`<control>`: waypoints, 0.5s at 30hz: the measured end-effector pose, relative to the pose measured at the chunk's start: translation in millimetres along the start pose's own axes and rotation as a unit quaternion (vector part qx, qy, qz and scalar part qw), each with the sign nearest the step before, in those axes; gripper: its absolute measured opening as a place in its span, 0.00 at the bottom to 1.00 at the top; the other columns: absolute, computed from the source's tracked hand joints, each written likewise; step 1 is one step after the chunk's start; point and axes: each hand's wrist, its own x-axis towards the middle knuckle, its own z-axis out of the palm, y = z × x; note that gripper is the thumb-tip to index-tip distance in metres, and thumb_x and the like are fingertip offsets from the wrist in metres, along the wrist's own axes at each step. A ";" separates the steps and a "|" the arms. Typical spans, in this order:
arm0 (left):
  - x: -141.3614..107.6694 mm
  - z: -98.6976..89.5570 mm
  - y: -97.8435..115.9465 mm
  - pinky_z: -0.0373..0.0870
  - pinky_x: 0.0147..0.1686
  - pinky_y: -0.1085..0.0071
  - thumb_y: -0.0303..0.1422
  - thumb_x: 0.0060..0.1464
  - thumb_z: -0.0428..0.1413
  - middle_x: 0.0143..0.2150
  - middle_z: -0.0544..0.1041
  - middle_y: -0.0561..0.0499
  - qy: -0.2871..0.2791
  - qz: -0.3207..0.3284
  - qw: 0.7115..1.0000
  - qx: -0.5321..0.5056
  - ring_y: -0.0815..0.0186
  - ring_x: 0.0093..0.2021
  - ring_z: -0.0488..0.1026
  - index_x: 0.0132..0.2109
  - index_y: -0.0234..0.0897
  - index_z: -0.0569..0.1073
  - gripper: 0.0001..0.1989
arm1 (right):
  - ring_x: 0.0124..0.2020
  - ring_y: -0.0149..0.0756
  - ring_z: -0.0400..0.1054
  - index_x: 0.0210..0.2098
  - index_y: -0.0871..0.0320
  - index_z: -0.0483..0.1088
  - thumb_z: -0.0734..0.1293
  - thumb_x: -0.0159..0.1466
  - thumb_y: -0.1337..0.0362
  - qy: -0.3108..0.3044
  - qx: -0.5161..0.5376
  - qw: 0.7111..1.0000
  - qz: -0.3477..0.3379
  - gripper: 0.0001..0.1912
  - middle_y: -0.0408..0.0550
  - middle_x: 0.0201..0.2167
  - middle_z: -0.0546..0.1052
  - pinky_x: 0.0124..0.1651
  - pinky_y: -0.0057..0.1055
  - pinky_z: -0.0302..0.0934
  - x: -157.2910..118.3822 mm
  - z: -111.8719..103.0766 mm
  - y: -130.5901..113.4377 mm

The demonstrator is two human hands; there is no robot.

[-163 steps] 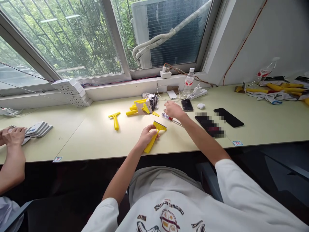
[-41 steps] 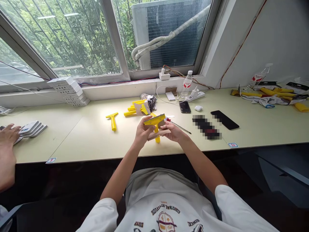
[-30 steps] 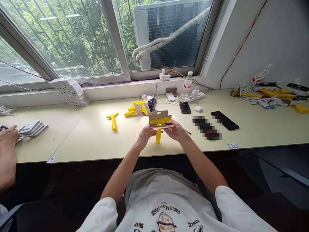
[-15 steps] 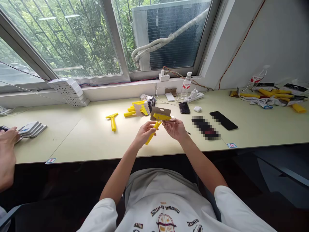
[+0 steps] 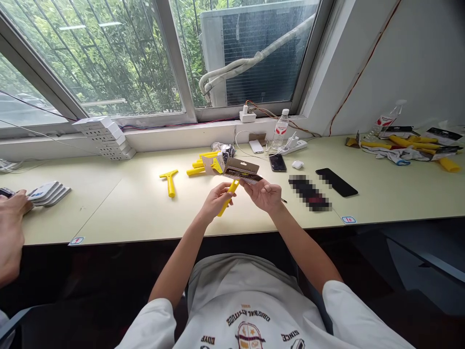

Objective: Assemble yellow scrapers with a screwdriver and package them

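Note:
My left hand (image 5: 213,199) is wrapped round the yellow handle of a scraper (image 5: 225,205), which slants up and away from me. A brown and black cardboard packaging card (image 5: 241,167) covers the scraper's head, so the blade is hidden. My right hand (image 5: 268,196) pinches the card's near right edge, with its other fingers curled. On the table to the left lies another yellow scraper (image 5: 169,183), apart from both hands. Behind my left hand several yellow-handled scrapers (image 5: 198,167) lie in a pile, one with a card on its head.
A co-worker's hand (image 5: 12,215) touches a stack of flat packs (image 5: 49,194) at far left. Phones (image 5: 277,162), a white earbud case (image 5: 298,165) and a water bottle (image 5: 280,130) stand or lie right of centre. More scrapers (image 5: 417,140) lie far right. White boxes (image 5: 105,138) line the window.
The card has tipped over the scraper's head, hiding the yellow part that showed before. My right hand has shifted slightly and its fingers have curled round the card's edge.

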 end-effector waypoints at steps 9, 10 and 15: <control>2.9 -1.4 -12.0 0.75 0.40 0.66 0.46 0.64 0.65 0.44 0.81 0.46 -0.029 0.028 0.996 0.085 0.65 0.36 0.77 0.61 0.40 0.80 0.23 | 0.26 0.33 0.74 0.43 0.55 0.78 0.83 0.53 0.56 0.163 -0.145 0.975 -0.053 0.22 0.45 0.35 0.84 0.23 0.29 0.65 11.7 -0.1 14.1; 3.2 -2.2 -12.7 0.75 0.40 0.66 0.46 0.65 0.65 0.44 0.82 0.46 -0.028 0.032 0.995 0.094 0.64 0.36 0.77 0.61 0.40 0.80 0.23 | 0.28 0.34 0.74 0.41 0.55 0.77 0.84 0.52 0.56 0.188 -0.166 0.966 -0.065 0.22 0.44 0.35 0.83 0.23 0.30 0.65 12.1 -0.4 14.4; 1.7 -11.5 -10.0 0.77 0.39 0.64 0.47 0.65 0.64 0.44 0.83 0.45 -0.017 0.036 0.990 0.132 0.63 0.36 0.78 0.58 0.39 0.81 0.21 | 0.32 0.31 0.69 0.31 0.55 0.75 0.83 0.50 0.58 0.251 -0.211 0.936 -0.127 0.17 0.39 0.30 0.77 0.30 0.28 0.63 13.6 -3.5 15.6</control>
